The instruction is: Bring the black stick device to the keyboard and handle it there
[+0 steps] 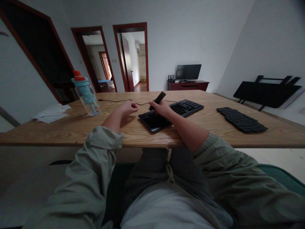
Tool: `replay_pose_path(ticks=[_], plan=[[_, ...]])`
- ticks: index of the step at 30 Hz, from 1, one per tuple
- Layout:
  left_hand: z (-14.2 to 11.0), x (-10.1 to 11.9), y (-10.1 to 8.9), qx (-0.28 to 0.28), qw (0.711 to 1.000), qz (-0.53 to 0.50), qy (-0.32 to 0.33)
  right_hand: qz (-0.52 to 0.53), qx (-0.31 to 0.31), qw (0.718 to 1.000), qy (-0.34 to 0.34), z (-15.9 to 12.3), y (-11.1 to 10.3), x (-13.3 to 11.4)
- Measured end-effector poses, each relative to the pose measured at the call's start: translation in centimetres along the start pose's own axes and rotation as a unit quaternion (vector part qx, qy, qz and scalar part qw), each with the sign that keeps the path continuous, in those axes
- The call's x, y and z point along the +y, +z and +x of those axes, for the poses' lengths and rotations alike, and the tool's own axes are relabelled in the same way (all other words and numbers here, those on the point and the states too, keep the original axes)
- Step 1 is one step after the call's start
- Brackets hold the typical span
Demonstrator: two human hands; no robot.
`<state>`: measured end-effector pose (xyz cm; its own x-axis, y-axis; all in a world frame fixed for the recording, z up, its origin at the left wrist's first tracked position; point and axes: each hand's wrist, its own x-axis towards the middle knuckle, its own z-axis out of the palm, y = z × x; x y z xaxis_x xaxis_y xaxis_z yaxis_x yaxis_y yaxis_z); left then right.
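A black keyboard (188, 106) lies slantwise on the wooden table in front of me. My right hand (162, 107) is over its left half, with the fingers closed round a short black stick-shaped tool (160, 97). The tool tilts up to the right, its lower end close to the keys; whether it touches them I cannot tell. My left hand (128, 107) rests on the table just left of the keyboard, fingers curled in and nothing showing between them. A thin black cable (143, 104) runs behind both hands.
On the left stand a clear bottle (88, 98) with a red and blue top and some white tissues (51, 113). Overlapping flat black pieces (241, 120) lie on the right of the table (133, 136). Beyond are a monitor (188, 72) on a cabinet and a folded black table (267, 92).
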<state>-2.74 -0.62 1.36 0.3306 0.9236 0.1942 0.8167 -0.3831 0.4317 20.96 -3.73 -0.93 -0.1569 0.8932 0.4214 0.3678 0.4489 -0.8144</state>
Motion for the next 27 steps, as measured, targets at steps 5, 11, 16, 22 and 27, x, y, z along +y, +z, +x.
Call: replay_pose_path(ticks=[5,11,16,22,27], plan=[[-0.4,-0.3,-0.5,-0.024,0.999,-0.024,0.021,-0.016,-0.004,0.999,-0.031,0.3,-0.1,0.3],[-0.5,1.0,0.1,-0.106,0.988,-0.065,0.088,-0.001,0.043,0.999,-0.031,0.6,-0.2,0.4],[0.1,0.6,1.1,-0.1,0.991,-0.062,0.069,-0.015,0.042,0.998,-0.034,0.5,-0.2,0.4],[0.3,-0.3,1.3,-0.072,0.996,-0.024,0.054,-0.013,0.034,0.998,-0.043,0.5,-0.2,0.4],[0.0,-0.1,0.6,-0.061,0.997,-0.006,0.038,-0.002,0.037,0.998,-0.043,0.5,-0.1,0.5]])
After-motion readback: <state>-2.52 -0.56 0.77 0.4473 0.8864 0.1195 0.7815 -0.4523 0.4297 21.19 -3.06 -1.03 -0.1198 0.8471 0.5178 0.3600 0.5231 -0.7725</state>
